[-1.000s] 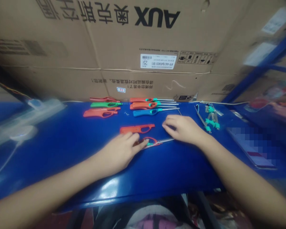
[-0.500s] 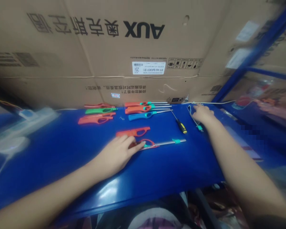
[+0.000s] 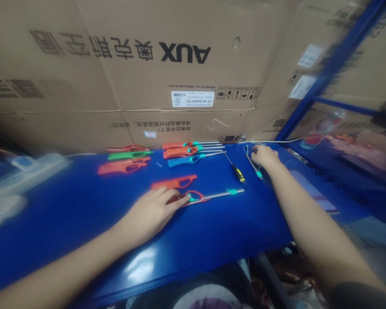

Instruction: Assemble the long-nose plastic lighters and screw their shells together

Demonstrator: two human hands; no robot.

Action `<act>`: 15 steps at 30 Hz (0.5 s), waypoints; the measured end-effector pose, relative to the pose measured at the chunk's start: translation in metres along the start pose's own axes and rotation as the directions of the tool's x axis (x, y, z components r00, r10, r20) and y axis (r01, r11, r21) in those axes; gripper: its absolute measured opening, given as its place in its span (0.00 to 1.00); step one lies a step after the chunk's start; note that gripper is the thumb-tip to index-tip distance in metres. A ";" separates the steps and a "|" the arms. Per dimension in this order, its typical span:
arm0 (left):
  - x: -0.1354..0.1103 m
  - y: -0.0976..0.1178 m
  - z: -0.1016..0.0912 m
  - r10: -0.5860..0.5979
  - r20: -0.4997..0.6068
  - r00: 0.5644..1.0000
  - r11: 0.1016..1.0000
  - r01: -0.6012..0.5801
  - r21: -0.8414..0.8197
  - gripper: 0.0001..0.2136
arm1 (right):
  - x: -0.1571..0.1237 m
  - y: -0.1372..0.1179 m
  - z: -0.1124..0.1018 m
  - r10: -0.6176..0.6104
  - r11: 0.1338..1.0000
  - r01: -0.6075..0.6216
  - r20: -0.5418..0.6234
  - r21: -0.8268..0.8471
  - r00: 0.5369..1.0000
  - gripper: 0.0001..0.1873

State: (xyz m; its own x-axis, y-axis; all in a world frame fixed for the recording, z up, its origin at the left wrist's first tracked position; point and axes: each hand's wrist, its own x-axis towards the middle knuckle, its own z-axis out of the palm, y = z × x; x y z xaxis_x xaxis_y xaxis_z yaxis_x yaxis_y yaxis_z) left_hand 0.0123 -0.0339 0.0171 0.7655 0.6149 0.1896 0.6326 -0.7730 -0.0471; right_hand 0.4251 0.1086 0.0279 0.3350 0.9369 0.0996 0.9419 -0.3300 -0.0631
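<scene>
My left hand [image 3: 156,208] is closed on the handle of a red gas lighter [image 3: 197,196] lying on the blue table. The lighter has a teal trigger, and its metal tube carries a teal collar [image 3: 232,192]. Just behind that hand lies a loose red handle half [image 3: 176,182]. Over at the back right, my right hand [image 3: 264,155] reaches down with bent fingers among thin metal lighter tubes with teal pieces [image 3: 259,175]. What its fingertips pinch is hidden. A black-and-yellow screwdriver [image 3: 238,172] rests to its left.
Assembled lighters, including a blue one [image 3: 183,161], line the back beside red and green handle shells [image 3: 128,155]. Tiny screws [image 3: 159,164] lie between them. A cardboard wall [image 3: 131,98] closes the back. A power strip [image 3: 48,169] is left, a plastic bottle [image 3: 321,131] right.
The camera view has shifted slightly, so everything appears a little further left. My left hand stays on the red gas lighter, and my right hand's fingers have shifted slightly by the tubes.
</scene>
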 end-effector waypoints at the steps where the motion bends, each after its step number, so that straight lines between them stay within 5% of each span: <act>1: 0.000 -0.001 0.000 0.001 -0.016 1.000 1.000 -0.001 -0.004 0.18 | -0.001 -0.001 -0.001 0.016 1.000 -0.016 0.003 0.006 1.000 0.23; 15: 0.000 -0.007 -0.019 -0.028 0.029 0.999 0.999 0.029 -0.044 0.15 | -0.003 0.002 -0.001 0.052 0.997 -0.048 -0.066 0.062 0.996 0.19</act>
State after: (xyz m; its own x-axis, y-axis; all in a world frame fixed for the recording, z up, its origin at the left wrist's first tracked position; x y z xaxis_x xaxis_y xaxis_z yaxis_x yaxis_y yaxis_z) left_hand 0.0058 -0.0311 0.0366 0.7508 0.6404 0.1619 0.6488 -0.7610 0.0016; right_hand 0.4263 0.1048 0.0287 0.3845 0.9090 0.1611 0.9213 -0.3669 -0.1289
